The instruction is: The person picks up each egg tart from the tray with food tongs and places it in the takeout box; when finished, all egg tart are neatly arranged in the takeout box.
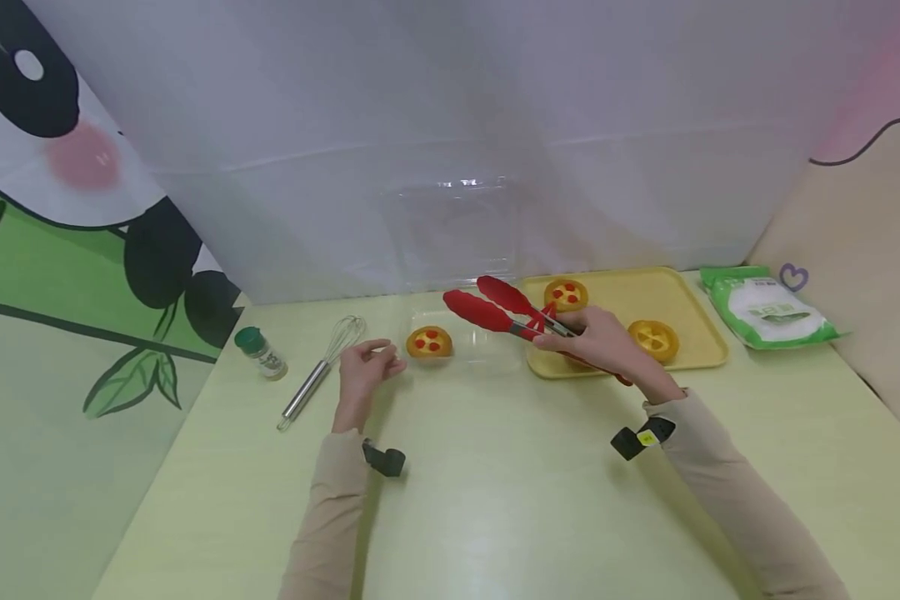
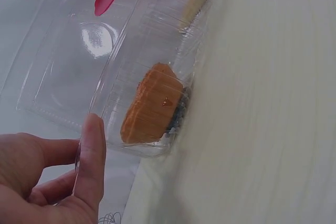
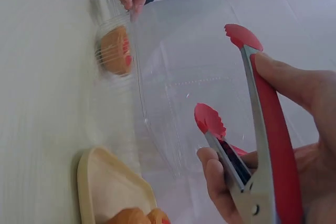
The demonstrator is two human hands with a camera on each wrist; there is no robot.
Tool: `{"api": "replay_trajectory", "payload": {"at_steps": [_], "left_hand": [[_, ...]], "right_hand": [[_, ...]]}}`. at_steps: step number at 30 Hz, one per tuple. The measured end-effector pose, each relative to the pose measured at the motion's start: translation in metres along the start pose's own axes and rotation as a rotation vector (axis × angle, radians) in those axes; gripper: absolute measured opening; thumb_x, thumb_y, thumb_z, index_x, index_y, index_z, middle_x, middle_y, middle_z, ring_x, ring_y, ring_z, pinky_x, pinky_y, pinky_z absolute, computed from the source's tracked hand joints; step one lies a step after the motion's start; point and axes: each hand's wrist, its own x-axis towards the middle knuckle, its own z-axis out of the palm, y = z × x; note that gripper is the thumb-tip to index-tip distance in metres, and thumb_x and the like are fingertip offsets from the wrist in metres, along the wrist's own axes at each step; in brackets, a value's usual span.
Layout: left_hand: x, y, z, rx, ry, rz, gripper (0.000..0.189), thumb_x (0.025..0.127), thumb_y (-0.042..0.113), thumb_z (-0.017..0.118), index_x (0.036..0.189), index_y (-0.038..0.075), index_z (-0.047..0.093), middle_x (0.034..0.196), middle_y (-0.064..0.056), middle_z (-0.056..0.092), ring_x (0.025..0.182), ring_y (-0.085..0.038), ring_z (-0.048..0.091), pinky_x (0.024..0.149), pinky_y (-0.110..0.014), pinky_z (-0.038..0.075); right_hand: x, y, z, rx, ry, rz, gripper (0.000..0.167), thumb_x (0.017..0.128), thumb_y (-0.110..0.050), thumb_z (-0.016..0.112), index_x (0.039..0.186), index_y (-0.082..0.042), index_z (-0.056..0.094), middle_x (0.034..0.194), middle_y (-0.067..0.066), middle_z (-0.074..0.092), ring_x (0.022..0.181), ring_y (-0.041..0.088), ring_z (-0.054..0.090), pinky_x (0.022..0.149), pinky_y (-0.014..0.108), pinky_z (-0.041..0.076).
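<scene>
A hinged clear plastic box (image 1: 483, 346) stands at the back of the table, its lid (image 1: 457, 233) raised against the wall. Inside, at the left end, sits one small round pizza (image 1: 429, 342) with red toppings. The left hand (image 1: 362, 371) pinches the box's near left rim between thumb and fingers, as the left wrist view shows. Red-tipped tongs (image 1: 480, 312) are gripped in the right hand (image 1: 603, 342), held over the box's right end and the tray's left edge. Their tips are spread apart with nothing between them.
A yellow tray (image 1: 693, 333) at the right bears a red-topped pizza (image 1: 566, 293) and a round yellow pastry (image 1: 654, 340); the right hand partly hides it. Beyond it lies a green and white bag (image 1: 772, 310). On the left are a whisk (image 1: 307, 387) and a green-capped shaker (image 1: 261, 352).
</scene>
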Motion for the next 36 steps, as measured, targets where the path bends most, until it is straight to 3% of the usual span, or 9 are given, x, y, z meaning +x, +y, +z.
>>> {"api": "replay_trajectory", "payload": {"at_steps": [4,7,12,18,30,34,36], "left_hand": [[-0.003,0.002,-0.001,-0.004,0.003,-0.003,0.037,0.096,0.001,0.059,0.129,-0.014,0.051,0.106,-0.028,0.061,0.063,-0.006,0.068,0.068,-0.018,0.061],[-0.006,0.003,-0.002,-0.011,0.005,-0.001,0.037,0.096,0.001,0.059,0.128,-0.015,0.051,0.098,-0.022,0.062,0.063,-0.007,0.067,0.068,-0.019,0.061],[-0.006,0.004,-0.002,-0.013,0.003,-0.008,0.037,0.096,0.002,0.059,0.128,-0.014,0.051,0.095,-0.019,0.062,0.063,-0.006,0.067,0.070,-0.020,0.062],[-0.004,0.003,-0.001,-0.010,0.011,-0.019,0.037,0.096,0.003,0.060,0.129,-0.012,0.053,0.090,-0.013,0.061,0.064,-0.006,0.066,0.070,-0.019,0.061],[-0.004,0.005,0.002,-0.015,0.003,-0.027,0.036,0.096,0.003,0.060,0.128,-0.011,0.053,0.085,-0.008,0.061,0.063,-0.007,0.067,0.069,-0.019,0.061],[-0.006,0.008,0.004,-0.010,-0.003,-0.033,0.037,0.096,0.003,0.059,0.130,-0.011,0.052,0.093,-0.013,0.061,0.064,-0.006,0.066,0.070,-0.019,0.061],[-0.007,0.010,0.005,-0.008,-0.004,-0.031,0.038,0.096,0.003,0.059,0.130,-0.012,0.051,0.097,-0.015,0.061,0.064,-0.006,0.066,0.070,-0.019,0.061]], "right_hand": [[-0.012,0.007,-0.007,0.035,0.020,0.055,0.055,0.087,-0.050,0.068,0.119,-0.005,0.066,0.082,0.006,0.060,0.079,0.022,0.049,0.060,0.026,0.037],[-0.022,0.010,-0.015,0.059,0.031,0.075,0.061,0.088,-0.049,0.067,0.128,-0.003,0.062,0.099,0.011,0.064,0.089,0.024,0.051,0.063,0.025,0.042],[-0.037,0.022,-0.029,0.042,0.061,0.084,0.061,0.089,-0.050,0.065,0.129,-0.003,0.062,0.102,0.013,0.068,0.090,0.025,0.054,0.065,0.026,0.046],[-0.053,0.043,-0.042,-0.005,0.094,0.135,0.069,0.092,-0.051,0.061,0.137,0.001,0.054,0.117,0.020,0.064,0.099,0.030,0.054,0.069,0.026,0.047],[-0.087,0.086,-0.058,-0.073,0.174,0.193,0.061,0.093,-0.049,0.060,0.126,0.003,0.060,0.099,0.017,0.061,0.084,0.026,0.048,0.058,0.026,0.041],[-0.098,0.097,-0.061,-0.093,0.214,0.209,0.049,0.093,-0.048,0.060,0.104,0.000,0.064,0.079,0.009,0.053,0.071,0.020,0.044,0.050,0.025,0.033],[-0.102,0.102,-0.061,-0.105,0.236,0.215,0.046,0.093,-0.048,0.061,0.088,-0.003,0.059,0.070,0.005,0.044,0.065,0.018,0.039,0.047,0.026,0.028]]}}
